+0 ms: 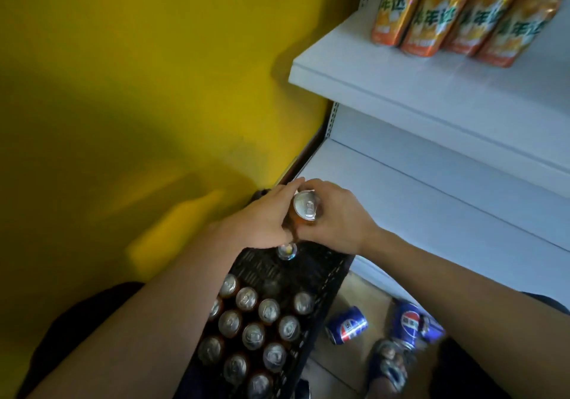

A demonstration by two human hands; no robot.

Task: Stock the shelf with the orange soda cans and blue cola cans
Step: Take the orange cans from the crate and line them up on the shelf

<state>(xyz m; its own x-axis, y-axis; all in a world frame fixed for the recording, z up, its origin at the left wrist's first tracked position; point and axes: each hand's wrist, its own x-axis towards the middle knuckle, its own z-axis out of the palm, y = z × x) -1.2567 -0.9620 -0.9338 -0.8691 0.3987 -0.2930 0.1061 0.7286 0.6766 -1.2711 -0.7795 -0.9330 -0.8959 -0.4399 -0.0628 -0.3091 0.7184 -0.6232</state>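
Nearest, a black crate (327, 278) holds twelve upright orange soda cans (253, 335) in a cluster, with one more can (287, 250) alone at its far end. On the floor (348, 364) to the right lie two blue cola cans (347, 324) and a third partly hidden, near a sandalled foot (388, 364). Above the crate's far end both hands grip a single orange can (305, 206) upright, with the left hand (262, 219) and right hand (336, 213) curled round its sides. Farther right, the upper shelf (354, 68) carries four orange cans (462, 13) in a row.
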